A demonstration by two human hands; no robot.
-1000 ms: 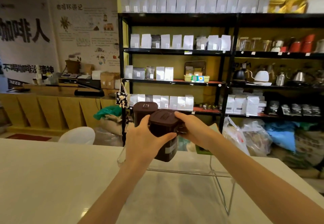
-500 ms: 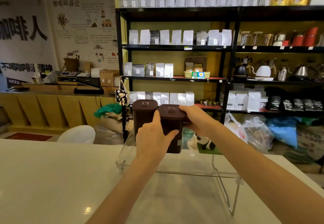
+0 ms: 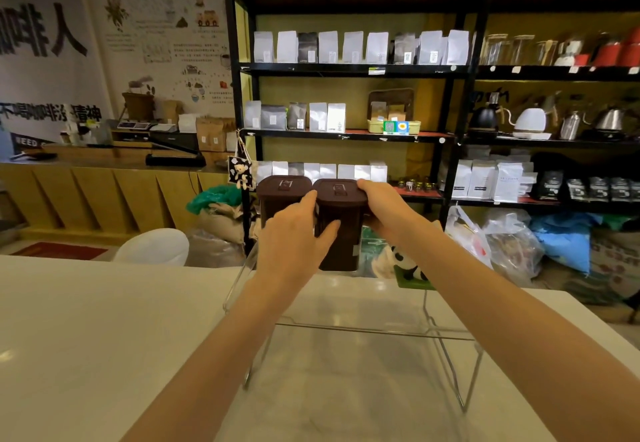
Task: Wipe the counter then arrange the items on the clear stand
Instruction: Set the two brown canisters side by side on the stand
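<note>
head view, counter (image 3: pixel 104 337): smooth pale stone-like top, glossy.
stand (image 3: pixel 363 329): clear sheet on thin wire legs — hard to see, and likely slick.
left hand (image 3: pixel 294 237): fingers spread flat on the near side of the right jar (image 3: pixel 341 227).
right hand (image 3: pixel 384 208): wrapped over that jar's lid corner, pressing in.
jars: dark brown, squarish, rounded lids; it stands upright at the stand's back, touching the left jar (image 3: pixel 278 196).
risk: a push too far could slide either jar off the far edge — or tip it.
</note>
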